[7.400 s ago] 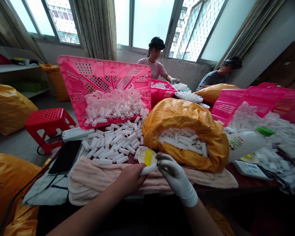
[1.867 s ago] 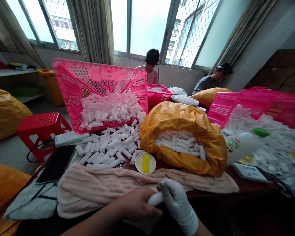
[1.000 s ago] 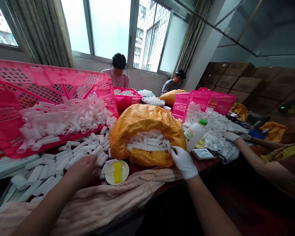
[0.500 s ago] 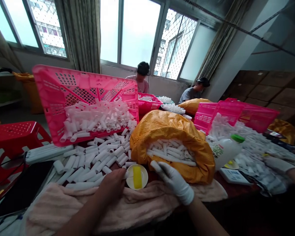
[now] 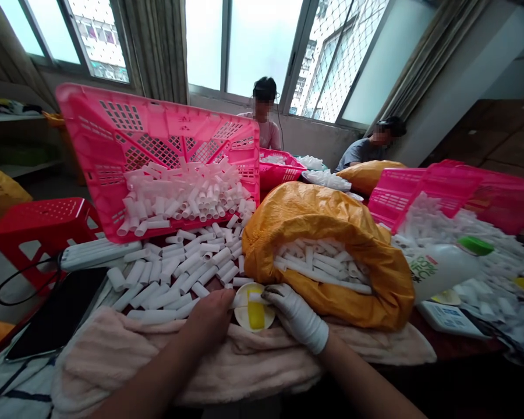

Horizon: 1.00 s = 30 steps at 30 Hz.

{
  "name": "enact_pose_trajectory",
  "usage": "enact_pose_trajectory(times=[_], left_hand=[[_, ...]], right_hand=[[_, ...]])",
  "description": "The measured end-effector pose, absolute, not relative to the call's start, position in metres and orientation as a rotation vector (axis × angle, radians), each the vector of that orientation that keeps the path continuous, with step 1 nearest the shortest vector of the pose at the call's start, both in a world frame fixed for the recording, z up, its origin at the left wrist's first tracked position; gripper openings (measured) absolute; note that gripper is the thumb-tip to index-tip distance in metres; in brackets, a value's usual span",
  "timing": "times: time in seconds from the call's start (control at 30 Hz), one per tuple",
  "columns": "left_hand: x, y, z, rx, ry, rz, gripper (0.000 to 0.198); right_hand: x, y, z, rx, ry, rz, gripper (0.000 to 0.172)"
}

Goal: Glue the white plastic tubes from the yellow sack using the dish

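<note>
My left hand (image 5: 209, 317), bare, and my right hand (image 5: 294, 317), in a white glove, both grip a short white tube (image 5: 247, 298) just above a small round plate (image 5: 242, 318). A yellow sponge (image 5: 256, 315) lies on that plate, right below the tube. Beside my left hand, a loose pile of white tubes (image 5: 179, 267) spreads over the table. A pink towel (image 5: 179, 364) lies under my wrists. An orange sack (image 5: 327, 212) full of long white tubes stands just beyond my right hand.
A tilted pink basket (image 5: 157, 134) of white tubes stands behind the pile. To the right are a white bottle with a green cap (image 5: 441, 270), a white digital scale (image 5: 449, 320) and more pink baskets (image 5: 423, 192). Two people (image 5: 367, 148) sit working by the windows.
My gloved right hand has closed onto the tube held in my left hand, and both hands now meet over the plate. My head has turned slightly right.
</note>
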<state>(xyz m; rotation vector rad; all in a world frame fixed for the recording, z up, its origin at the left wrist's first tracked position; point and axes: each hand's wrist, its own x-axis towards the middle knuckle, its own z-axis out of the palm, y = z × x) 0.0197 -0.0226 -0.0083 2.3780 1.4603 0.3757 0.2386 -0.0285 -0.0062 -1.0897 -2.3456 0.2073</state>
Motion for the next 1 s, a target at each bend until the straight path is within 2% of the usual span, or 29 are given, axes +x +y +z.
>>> enact_pose_trajectory(times=[0.13, 0.3, 0.47, 0.77, 0.9, 1.0], left_hand=[[0.02, -0.023, -0.011, 2.413, 1.479, 0.375, 0.018], [0.02, -0.023, -0.014, 2.479, 1.482, 0.38, 0.015], [0.02, -0.024, -0.012, 2.481, 1.503, 0.361, 0.015], [0.019, -0.026, -0.009, 2.479, 1.514, 0.346, 0.015], [0.019, -0.025, -0.012, 2.478, 1.52, 0.372, 0.016], [0.019, -0.026, -0.012, 2.465, 1.52, 0.388, 0.015]], right_hand=[[0.239, -0.032, -0.003, -1.126, -2.283, 0.17, 0.028], [0.242, -0.04, -0.007, -1.135, -2.521, 0.125, 0.026], [0.244, -0.047, -0.012, -1.232, -2.394, 0.09, 0.03], [0.246, -0.057, -0.011, -1.054, -2.372, 0.145, 0.027], [0.239, -0.059, 0.002, -1.014, -2.563, 0.047, 0.022], [0.233, -0.06, 0.015, -0.888, -2.642, 0.143, 0.021]])
